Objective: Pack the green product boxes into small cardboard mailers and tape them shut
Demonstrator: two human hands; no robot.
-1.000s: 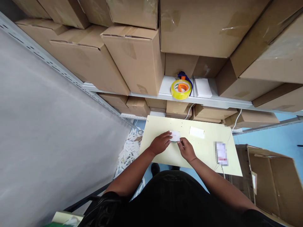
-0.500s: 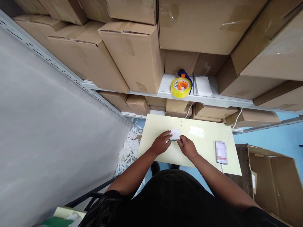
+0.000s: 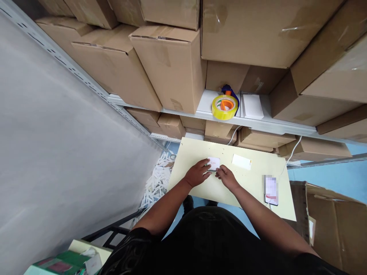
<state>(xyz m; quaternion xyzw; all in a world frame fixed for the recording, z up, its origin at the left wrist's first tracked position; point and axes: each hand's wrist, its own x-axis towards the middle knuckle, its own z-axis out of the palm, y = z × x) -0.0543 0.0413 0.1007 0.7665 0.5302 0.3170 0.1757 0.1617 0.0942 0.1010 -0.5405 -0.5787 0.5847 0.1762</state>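
Note:
A small white box point(image 3: 214, 163) with faint red lettering lies on the pale yellow table point(image 3: 200, 152). My left hand point(image 3: 197, 173) grips its near left side, fingers curled over the edge. From the right, my right hand point(image 3: 226, 177) pinches the box's near right corner with its fingertips. What lies under the box is hidden by my fingers. A second flat white packet point(image 3: 241, 161) rests on the table just right of the box, untouched.
A phone point(image 3: 271, 190) on a white cable lies at the table's right. A yellow tape roll point(image 3: 224, 107) and a white box point(image 3: 252, 106) sit on the shelf among cardboard cartons. White scraps point(image 3: 156, 183) litter the floor left; an open carton point(image 3: 335, 225) stands right.
Both hands stay on the small white box, and the fingers of the right hand have shifted slightly along its near edge. The camera view has drifted a little rightward and down.

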